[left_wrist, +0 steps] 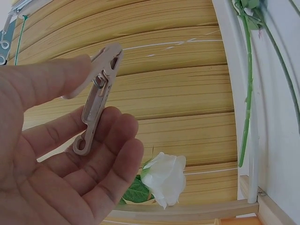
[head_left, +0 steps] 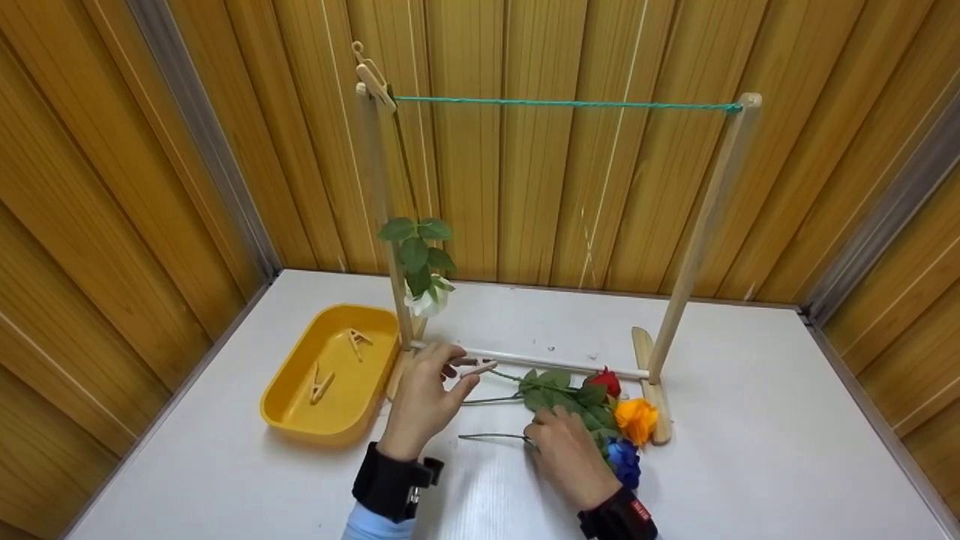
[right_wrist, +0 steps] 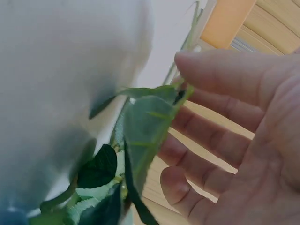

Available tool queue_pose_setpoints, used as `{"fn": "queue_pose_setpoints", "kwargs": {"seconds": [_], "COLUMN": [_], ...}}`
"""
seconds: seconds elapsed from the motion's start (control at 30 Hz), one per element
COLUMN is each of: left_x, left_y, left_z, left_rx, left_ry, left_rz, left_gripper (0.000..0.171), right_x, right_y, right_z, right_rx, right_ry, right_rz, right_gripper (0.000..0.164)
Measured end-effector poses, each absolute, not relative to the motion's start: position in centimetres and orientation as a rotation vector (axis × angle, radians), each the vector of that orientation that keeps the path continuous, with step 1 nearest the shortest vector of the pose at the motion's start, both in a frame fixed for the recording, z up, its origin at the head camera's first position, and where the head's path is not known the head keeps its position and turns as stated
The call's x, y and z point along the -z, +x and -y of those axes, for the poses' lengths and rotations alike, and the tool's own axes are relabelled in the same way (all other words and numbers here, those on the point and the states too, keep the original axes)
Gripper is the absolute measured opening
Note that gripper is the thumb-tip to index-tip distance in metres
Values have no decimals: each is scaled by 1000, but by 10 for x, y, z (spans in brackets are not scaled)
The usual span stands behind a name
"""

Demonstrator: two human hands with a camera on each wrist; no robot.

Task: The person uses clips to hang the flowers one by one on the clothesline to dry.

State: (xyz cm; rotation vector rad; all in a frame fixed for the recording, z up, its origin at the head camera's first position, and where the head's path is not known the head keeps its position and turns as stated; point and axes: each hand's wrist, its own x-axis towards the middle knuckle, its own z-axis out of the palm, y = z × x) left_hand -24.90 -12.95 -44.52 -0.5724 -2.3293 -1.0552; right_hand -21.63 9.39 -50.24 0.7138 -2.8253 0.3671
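Note:
My left hand [head_left: 424,397] pinches a wooden clothespin [left_wrist: 98,91] between thumb and fingers, its looped end toward the palm. In the head view this clothespin is just left of the stem ends of the lying flowers. My right hand [head_left: 566,450] is low over the table, thumb and curled fingers around the leafy stem [right_wrist: 180,91] of the blue flower [head_left: 624,461]. A red rose [head_left: 604,382] and an orange flower [head_left: 636,420] lie beside it, their green leaves overlapping. A white rose [head_left: 427,298] hangs head down from another clothespin [head_left: 375,86] at the line's left end.
A wooden frame with upright posts [head_left: 697,240] carries a green cord [head_left: 562,103] across its top and a white bar [head_left: 525,358] low down. On the left stands a yellow tray [head_left: 281,405] with two clothespins [head_left: 321,388] inside. Wood-patterned walls [head_left: 540,187] enclose the white table [head_left: 772,420].

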Motion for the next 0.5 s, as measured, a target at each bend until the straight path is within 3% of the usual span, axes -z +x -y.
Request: {"fn": "queue_pose_setpoints", "kwargs": {"seconds": [0.5], "left_x": [445], "left_y": [-249], "left_z": [129], "left_rx": [1010], "left_ry": [-544], "left_rz": [2301], "left_gripper": [25], "right_x": [497], "right_y": [-221], "right_z": [-99], "right_rx": [-503], "right_ry": [641], "right_rz": [2559], "right_gripper": [15]}}
